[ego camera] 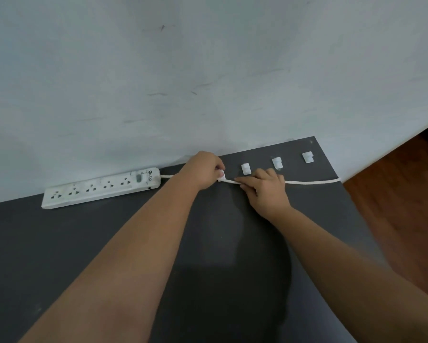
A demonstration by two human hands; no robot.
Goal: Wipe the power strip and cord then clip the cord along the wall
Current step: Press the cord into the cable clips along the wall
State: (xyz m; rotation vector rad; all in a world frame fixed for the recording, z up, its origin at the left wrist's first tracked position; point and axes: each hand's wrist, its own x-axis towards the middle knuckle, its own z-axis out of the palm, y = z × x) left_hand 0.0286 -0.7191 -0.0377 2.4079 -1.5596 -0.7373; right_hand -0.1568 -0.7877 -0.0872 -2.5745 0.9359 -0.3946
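Since the cord (311, 181) is already lying along the back of the dark table (84, 243) and my hands are both on it, I'd say I'm in the clipping step, at the first clip (221, 175), the one nearest the strip (101, 190). No cloth anywhere in view, so wiping looks done, though I can't confirm that.

My left hand (203, 172) has its fingers curled and pinching that clip where the cord meets it. My right hand (266, 191) lies flat over the cord just beside it, fingers pressed together and pinning the cord down. Can't tell if the cord is actually seated in the clip yet, my fingers cover it.

Next move, I reckon: push the cord fully in, then slide right to the other three clips (245, 168), which sit in a row a bit behind the cord, near the wall (208, 70).

Strip lies flat against the wall, sockets up, long axis running left to right, cord end pointing right. Cord continues that same line to the table's right edge.
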